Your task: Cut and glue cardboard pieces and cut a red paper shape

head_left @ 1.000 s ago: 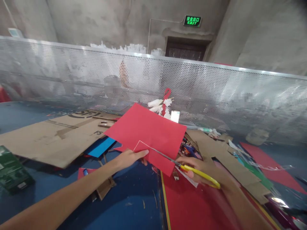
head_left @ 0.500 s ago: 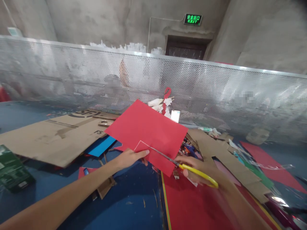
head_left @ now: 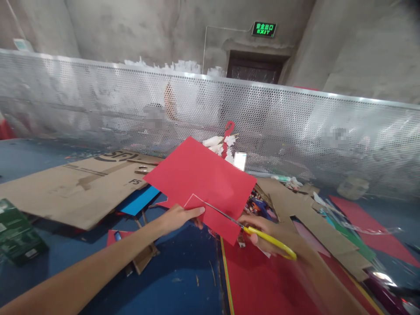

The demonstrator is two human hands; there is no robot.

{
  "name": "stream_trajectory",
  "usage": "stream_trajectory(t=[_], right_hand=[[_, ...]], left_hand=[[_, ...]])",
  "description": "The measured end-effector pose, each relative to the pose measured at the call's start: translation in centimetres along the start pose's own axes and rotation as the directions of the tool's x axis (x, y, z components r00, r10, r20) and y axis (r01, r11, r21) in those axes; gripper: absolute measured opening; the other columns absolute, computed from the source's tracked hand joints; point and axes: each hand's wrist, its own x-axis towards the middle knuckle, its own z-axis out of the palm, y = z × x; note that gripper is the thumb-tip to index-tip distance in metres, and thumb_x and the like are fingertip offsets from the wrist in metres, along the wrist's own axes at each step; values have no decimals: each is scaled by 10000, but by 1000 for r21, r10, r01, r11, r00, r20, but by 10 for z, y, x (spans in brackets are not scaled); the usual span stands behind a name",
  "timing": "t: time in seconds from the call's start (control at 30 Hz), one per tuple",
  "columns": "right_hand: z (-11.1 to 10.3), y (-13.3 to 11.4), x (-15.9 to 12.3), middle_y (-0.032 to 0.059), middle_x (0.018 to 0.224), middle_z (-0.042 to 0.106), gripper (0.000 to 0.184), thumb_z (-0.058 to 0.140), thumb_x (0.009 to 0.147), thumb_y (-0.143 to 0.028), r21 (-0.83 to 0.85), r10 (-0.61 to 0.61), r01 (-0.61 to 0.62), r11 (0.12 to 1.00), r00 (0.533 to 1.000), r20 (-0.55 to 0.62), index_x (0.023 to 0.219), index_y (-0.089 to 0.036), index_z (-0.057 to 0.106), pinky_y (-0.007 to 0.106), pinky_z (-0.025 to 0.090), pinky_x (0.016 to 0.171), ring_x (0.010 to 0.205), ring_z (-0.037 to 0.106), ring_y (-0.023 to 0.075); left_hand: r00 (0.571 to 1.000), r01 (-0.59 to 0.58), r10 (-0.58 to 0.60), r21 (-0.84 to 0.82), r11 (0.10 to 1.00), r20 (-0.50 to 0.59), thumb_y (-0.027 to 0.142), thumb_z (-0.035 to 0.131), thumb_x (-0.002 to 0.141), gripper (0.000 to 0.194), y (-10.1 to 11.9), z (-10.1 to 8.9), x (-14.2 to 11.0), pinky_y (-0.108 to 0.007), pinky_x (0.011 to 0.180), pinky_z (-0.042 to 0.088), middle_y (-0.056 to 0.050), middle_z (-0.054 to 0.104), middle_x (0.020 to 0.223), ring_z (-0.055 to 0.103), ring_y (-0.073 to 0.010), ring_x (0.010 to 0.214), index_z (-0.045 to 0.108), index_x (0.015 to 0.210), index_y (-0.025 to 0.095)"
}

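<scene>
A red paper sheet [head_left: 201, 177] is held up over the blue table, tilted toward me. My left hand [head_left: 179, 217] pinches its near left corner, thumb on top beside a partly cut rectangular flap [head_left: 197, 204]. My right hand [head_left: 267, 236] grips yellow-handled scissors [head_left: 262, 236]. Their blades lie along the cut line in the sheet, tips close to my left thumb.
Flattened brown cardboard [head_left: 72, 188] lies at left, more cut cardboard [head_left: 311, 218] at right. Another red sheet [head_left: 262, 280] covers the table [head_left: 183, 280] under my right arm. A green box [head_left: 16, 236] sits at far left. A perforated metal screen [head_left: 295, 122] runs behind, with white scraps [head_left: 219, 144].
The scissors and my right hand have slid slightly left along the cut. The red sheet and my left hand have stayed almost in place.
</scene>
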Motion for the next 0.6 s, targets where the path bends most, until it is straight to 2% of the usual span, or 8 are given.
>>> stream_trajectory(t=[0.17, 0.33, 0.5, 0.6], right_hand=[[2, -9, 2, 102, 1069, 660, 837, 575, 800, -859, -2, 4, -4, 1000, 999, 39, 1294, -187, 645, 352, 552, 866, 937, 666, 240], [0, -6, 4, 121, 1204, 637, 862, 571, 778, -880, -32, 33, -32, 999, 999, 19, 1296, -196, 654, 332, 546, 817, 964, 670, 243], [-2, 4, 3, 110, 1142, 664, 809, 613, 797, -838, -69, 23, -24, 997, 1000, -12, 1276, -189, 676, 318, 524, 788, 901, 649, 218], [-1, 3, 1, 90, 1058, 667, 785, 606, 813, -829, -110, 42, -47, 993, 998, -41, 1269, -193, 677, 277, 498, 686, 815, 616, 184]], left_hand=[[999, 35, -35, -19, 999, -26, 567, 644, 866, 439, 2, 3, -3, -347, 810, 559, -71, 761, 724, 710, -209, 730, 743, 696, 174], [998, 47, -47, -27, 999, -28, 556, 654, 863, 429, 3, 4, -5, -366, 837, 553, -82, 765, 732, 713, -223, 739, 752, 696, 173], [998, 58, -59, -18, 998, -22, 551, 655, 860, 417, 4, 4, -4, -357, 836, 558, -70, 766, 726, 718, -217, 743, 747, 696, 178], [999, 39, -40, -55, 998, -14, 556, 676, 843, 424, 3, 5, -3, -355, 804, 565, -80, 756, 709, 706, -218, 713, 741, 694, 164]])
